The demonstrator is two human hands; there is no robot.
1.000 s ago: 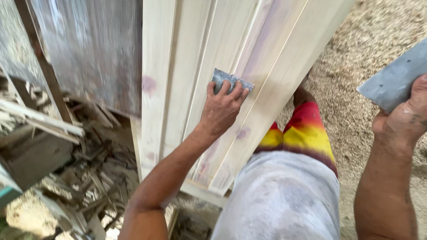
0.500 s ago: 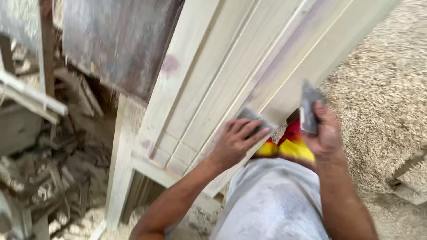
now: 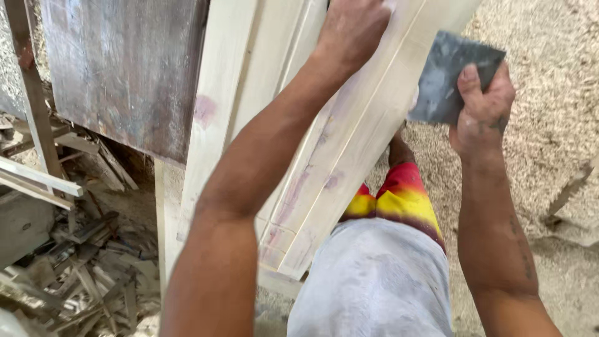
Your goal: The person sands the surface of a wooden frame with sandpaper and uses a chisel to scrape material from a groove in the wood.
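1. The pale wooden door panel (image 3: 349, 156) leans upright in front of the person, running from the top of the view down to their knees; it looks stiff and fairly heavy, with moulded ridges that give the fingers an edge to hold by.
2. The left hand (image 3: 352, 28) is closed and pressed against the panel near the top of the view (what it grips, if anything, is hidden under the fingers).
3. The right hand (image 3: 480, 112) is closed on a flat grey scraper blade (image 3: 452, 78), thumb across its face, held just right of the panel's edge. The blade looks thin, rigid and light.
4. To the left stands a dark, stained board (image 3: 125, 68), with offcuts of wood (image 3: 81, 262) heaped at its foot.
5. The floor on the right is covered in sawdust (image 3: 549, 81), which is probably soft and loose underfoot.
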